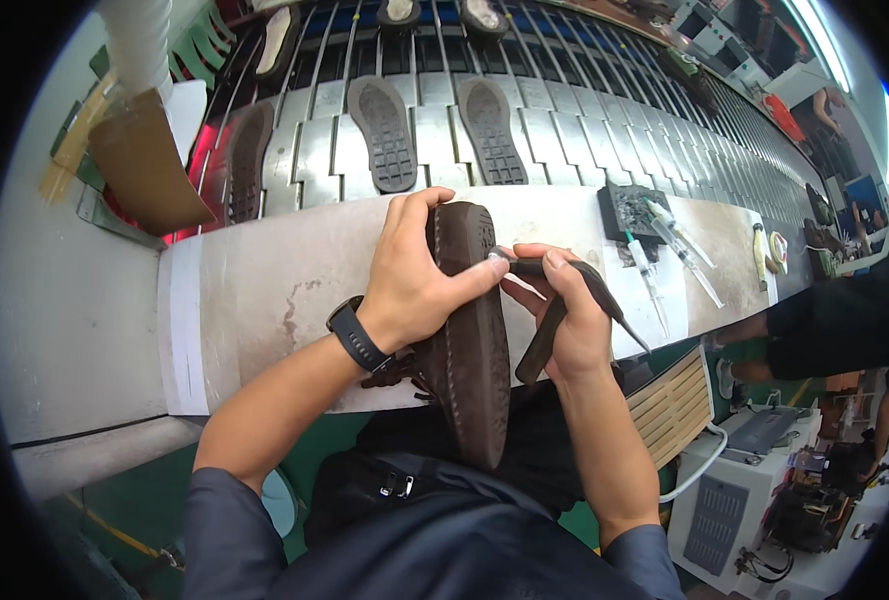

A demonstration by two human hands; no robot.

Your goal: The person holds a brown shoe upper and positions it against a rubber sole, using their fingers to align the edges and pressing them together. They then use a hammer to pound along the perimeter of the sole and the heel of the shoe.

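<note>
My left hand (409, 270) is wrapped around a dark brown shoe (469, 345), which is tilted on its side near the table's front edge. Its stitched side and part of its treaded sole show, and laces hang at the lower left. The left thumb presses on the sole edge near the shoe's far end. In my right hand (572, 325) is a dark plier-like tool (536, 352) with two long handles splayed apart. The tool's head meets the sole edge beside the left thumb, and the fingers partly hide its tip. A black watch sits on my left wrist.
Beyond the white worktable (254, 285) runs a metal slat conveyor (429, 130) carrying brown shoe soles (384, 135). Several syringes (646, 275) lie by a black block (629, 215) to the right. A cardboard sheet (144, 160) stands at left. A wooden-slat seat (672, 405) and a person's leg are at right.
</note>
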